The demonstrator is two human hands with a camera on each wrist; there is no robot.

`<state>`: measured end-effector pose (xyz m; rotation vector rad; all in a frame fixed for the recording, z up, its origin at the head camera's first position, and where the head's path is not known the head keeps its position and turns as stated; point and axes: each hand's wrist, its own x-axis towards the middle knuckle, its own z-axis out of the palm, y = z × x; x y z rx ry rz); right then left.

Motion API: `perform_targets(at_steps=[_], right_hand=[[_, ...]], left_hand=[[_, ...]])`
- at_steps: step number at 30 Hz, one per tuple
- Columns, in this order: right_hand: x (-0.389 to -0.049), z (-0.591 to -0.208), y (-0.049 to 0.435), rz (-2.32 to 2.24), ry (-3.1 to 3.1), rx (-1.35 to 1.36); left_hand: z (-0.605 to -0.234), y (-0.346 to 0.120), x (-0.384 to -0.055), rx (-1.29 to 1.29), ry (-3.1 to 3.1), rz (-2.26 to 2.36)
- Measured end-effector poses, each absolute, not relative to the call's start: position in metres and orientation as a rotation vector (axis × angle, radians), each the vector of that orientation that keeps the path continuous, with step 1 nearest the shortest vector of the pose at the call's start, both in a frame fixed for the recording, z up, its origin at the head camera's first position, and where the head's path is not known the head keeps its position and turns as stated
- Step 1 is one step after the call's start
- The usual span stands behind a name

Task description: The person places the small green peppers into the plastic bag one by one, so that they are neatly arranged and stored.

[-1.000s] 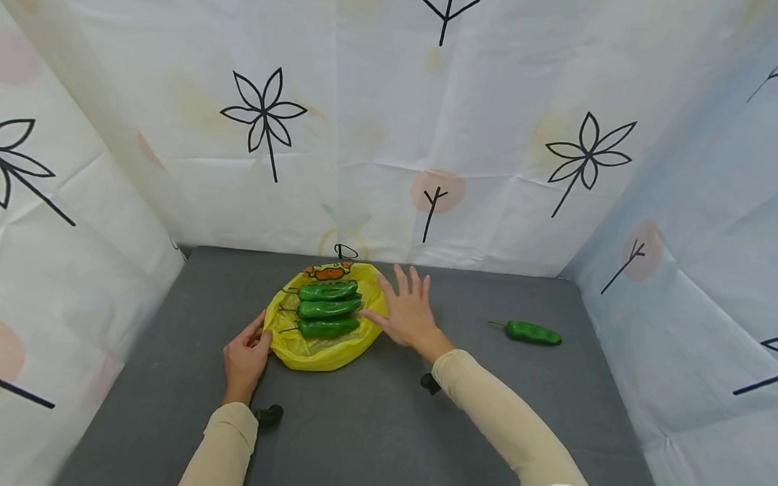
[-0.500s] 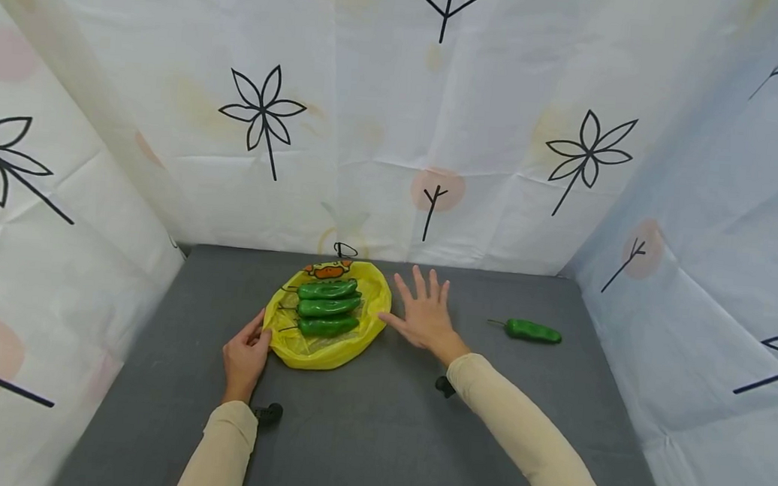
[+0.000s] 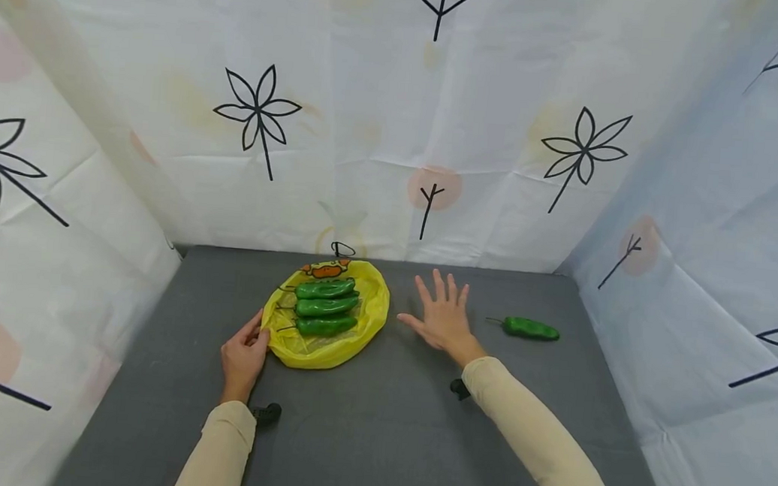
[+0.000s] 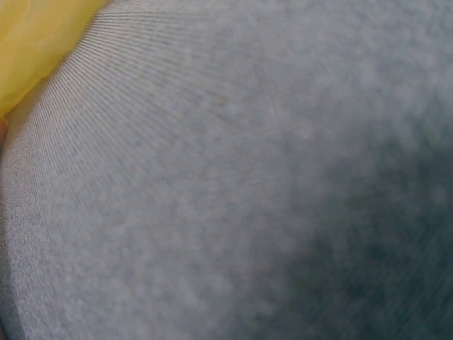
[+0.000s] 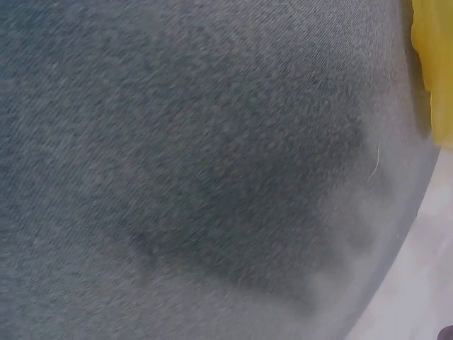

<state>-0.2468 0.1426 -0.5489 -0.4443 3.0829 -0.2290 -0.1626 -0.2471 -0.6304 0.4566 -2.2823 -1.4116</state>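
Note:
A yellow plastic bag (image 3: 309, 359) lies on the table with its mouth spread wide and its rim turned out. Inside it, three green peppers (image 3: 326, 306) rest side by side, stems to the left. My left hand (image 3: 243, 357) pinches the bag's left rim between thumb and fingers. To the right of the bag, apart from it, my right hand (image 3: 447, 324) hovers with fingers spread and holds nothing. Another green pepper (image 3: 530, 328) lies by itself farther right. In both wrist views only a bit of yellow bag (image 4: 35, 42) shows at the edge.
The grey table (image 3: 362, 437) ends at the back against a white cloth wall (image 3: 369, 136) with printed plants. More of this cloth stands at the left and right sides. A small dark wrist camera (image 3: 269, 414) sits at the left wrist.
My right hand has moved right, away from the bag's right rim, fingers still spread. The left hand stays at the left rim. The peppers have not moved.

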Motion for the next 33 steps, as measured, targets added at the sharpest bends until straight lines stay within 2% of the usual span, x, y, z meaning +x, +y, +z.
perform_targets(at_steps=[33], right_hand=[[-0.23, -0.546, 0.234, -0.324, 3.117, -0.164]], left_hand=[[-0.628, -0.245, -0.161, 0.483, -2.32, -1.361]])
